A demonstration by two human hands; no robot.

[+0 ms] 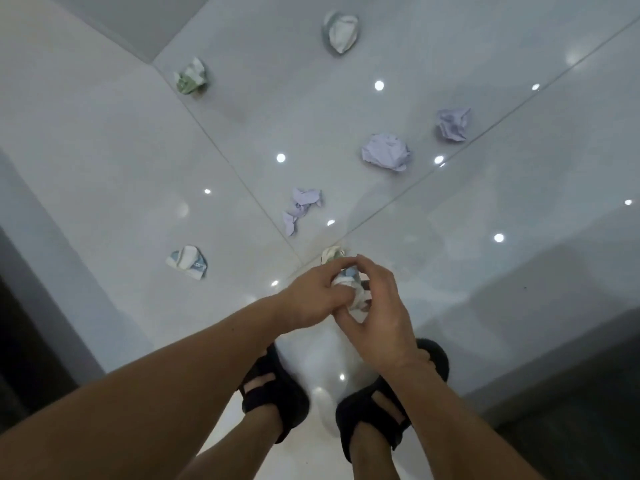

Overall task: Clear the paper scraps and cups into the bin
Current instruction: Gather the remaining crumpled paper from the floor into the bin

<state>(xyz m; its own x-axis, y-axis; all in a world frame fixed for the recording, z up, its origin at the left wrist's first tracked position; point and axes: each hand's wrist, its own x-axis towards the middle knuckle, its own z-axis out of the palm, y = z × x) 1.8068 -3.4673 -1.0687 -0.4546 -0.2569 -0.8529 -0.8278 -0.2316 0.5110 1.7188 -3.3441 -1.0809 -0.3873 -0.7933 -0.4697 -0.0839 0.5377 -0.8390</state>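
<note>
The clearing looks hardly begun: no bin is in view, and only one piece is off the floor, a crumpled white and blue cup held above the person's black sandals. Left to collect, working outward: a green and white scrap just beyond the hands, a crushed blue and white cup to the left, some lilac scraps, two lilac paper balls side by side, a crushed green cup and, farthest, a crushed white cup. Both hands are clenched round the held cup: the left hand curls over it from the left, while the right hand pinches it from the other side with thumb and fingers
</note>
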